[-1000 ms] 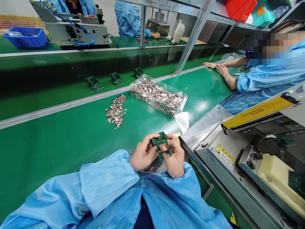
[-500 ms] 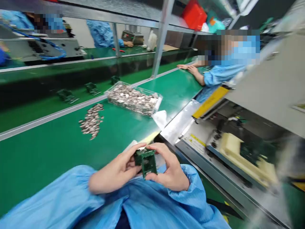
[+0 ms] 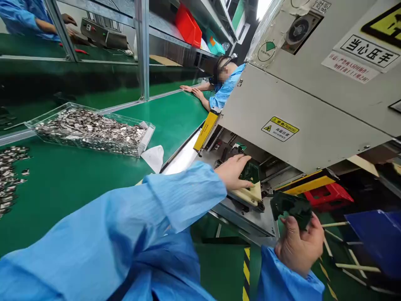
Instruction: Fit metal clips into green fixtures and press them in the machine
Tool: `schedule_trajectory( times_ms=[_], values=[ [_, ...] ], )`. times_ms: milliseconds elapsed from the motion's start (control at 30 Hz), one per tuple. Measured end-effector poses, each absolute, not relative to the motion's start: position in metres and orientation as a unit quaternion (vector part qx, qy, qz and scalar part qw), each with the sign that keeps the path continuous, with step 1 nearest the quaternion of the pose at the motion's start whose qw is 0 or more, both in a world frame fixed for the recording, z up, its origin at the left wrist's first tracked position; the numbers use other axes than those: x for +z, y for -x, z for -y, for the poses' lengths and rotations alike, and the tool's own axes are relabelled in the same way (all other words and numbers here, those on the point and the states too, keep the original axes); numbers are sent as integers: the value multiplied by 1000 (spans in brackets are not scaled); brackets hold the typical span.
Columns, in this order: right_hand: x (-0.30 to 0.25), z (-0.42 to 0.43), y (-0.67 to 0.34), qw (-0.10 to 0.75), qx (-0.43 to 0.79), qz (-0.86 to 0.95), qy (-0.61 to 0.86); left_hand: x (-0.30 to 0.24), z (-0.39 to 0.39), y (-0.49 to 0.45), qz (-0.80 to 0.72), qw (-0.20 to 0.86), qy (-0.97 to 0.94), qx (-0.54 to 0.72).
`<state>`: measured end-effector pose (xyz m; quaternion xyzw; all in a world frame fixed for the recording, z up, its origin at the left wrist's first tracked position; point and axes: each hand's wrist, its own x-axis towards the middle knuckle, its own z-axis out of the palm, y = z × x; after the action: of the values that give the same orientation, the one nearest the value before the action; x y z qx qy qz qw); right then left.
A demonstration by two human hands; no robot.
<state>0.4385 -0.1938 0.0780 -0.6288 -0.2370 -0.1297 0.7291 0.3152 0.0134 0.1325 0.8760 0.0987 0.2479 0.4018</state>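
Observation:
My left hand reaches into the open front of a grey machine. Its fingers and thumb close around a green circuit board that sits on a cream fixture block. My right hand is lower and to the right, beside the machine's front edge, gripping a dark green board assembly between thumb and fingers. Both sleeves are light blue.
A clear tray full of small metal pieces lies on the green bench, with a loose heap of metal pieces at the left edge. A co-worker rests both hands on the bench farther along. A red stool and a blue bin stand below right.
My view has swung right, from the bench to the machine. My hands have parted: the left has gone into the machine's fixture, the right has carried the green board assembly down to the right.

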Motion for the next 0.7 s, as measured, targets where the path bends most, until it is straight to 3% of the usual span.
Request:
schedule_trajectory(
  times_ms=[167, 300, 433, 600, 700],
  values=[
    [96, 166, -458, 660, -85, 337, 666, 140, -26, -332, -133, 506, -820, 230],
    [112, 129, -469, 538, -37, 447, 714, 138, -42, -265, -132, 598, -733, 294],
    [114, 106, -478, 422, 53, 522, 739, 119, -55, -174, -163, 592, -750, 246],
    [108, 120, -476, 385, 22, 524, 759, 76, -55, -124, -212, 550, -776, 227],
    [89, 164, -473, 421, -57, 425, 799, 57, -53, -133, -227, 548, -772, 229]
  ],
)
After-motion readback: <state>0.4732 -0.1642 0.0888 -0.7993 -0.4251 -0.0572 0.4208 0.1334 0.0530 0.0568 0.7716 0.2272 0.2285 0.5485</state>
